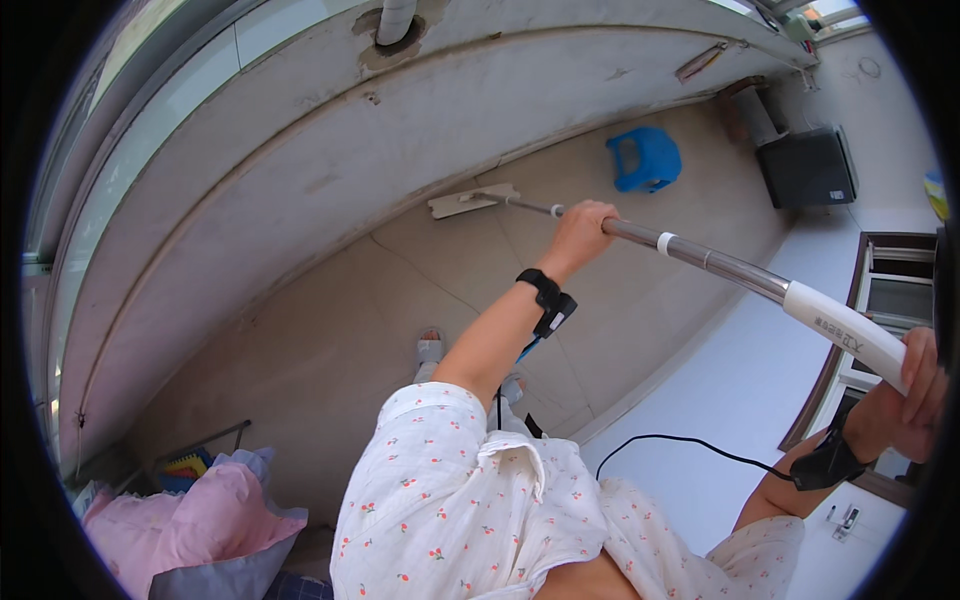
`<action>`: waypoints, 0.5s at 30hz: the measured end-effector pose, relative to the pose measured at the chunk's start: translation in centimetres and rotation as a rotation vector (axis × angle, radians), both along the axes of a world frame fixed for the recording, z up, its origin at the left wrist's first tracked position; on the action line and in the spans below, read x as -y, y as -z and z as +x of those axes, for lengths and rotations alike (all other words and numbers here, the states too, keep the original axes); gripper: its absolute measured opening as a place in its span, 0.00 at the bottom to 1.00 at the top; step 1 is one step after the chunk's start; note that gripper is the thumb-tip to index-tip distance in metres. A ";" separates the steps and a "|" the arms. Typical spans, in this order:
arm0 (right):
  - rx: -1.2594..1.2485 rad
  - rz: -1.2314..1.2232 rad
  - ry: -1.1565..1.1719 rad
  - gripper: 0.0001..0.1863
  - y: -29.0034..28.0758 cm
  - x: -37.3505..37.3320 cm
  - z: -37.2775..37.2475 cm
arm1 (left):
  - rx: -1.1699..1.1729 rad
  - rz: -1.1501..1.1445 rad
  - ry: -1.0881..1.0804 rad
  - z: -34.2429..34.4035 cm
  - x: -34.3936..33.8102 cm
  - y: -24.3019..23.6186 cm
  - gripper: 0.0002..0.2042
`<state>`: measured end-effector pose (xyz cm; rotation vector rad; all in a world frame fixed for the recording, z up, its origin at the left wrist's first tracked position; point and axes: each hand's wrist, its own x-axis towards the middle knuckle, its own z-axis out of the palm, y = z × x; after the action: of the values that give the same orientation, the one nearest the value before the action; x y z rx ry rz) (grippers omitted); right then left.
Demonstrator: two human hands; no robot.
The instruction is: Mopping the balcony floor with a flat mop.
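A flat mop with a long metal pole and a white handle sleeve stretches across the view. My left hand is closed around the pole partway down. At the far right, my right hand is wrapped around the upper end of the white sleeve, partly cut off by the dark rim. The pale, flat mop head lies on the tiled floor, close to the foot of the wall on the left. Both wrists wear black straps with small devices, and a black cable runs to the right one.
A blue plastic stool stands on the floor right of the mop head. Beyond it is a black box-like thing by the wall. Pink bedding or cloth is piled at lower left. A white pipe enters the ledge above.
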<state>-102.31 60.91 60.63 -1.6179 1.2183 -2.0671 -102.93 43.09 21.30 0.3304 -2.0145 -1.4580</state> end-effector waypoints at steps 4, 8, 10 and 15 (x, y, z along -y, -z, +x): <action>-0.126 0.251 0.060 0.14 1.8 -0.2 -3.5 | 0.050 -0.022 -0.048 -3.6 2.3 1.6 0.02; 0.044 0.259 0.167 0.11 1.0 1.8 -5.9 | 0.161 -0.035 0.094 -4.8 2.9 2.2 0.03; 0.019 0.278 0.153 0.10 0.0 3.0 -6.4 | 0.124 0.018 0.014 -4.2 3.0 1.9 0.03; 0.054 0.291 0.108 0.10 -1.1 5.2 -6.1 | 0.152 0.030 -0.069 0.4 5.1 1.2 0.01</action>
<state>-108.36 55.69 61.72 -1.3841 1.5342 -1.8729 -102.53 37.95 20.13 0.5323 -2.0796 -1.4600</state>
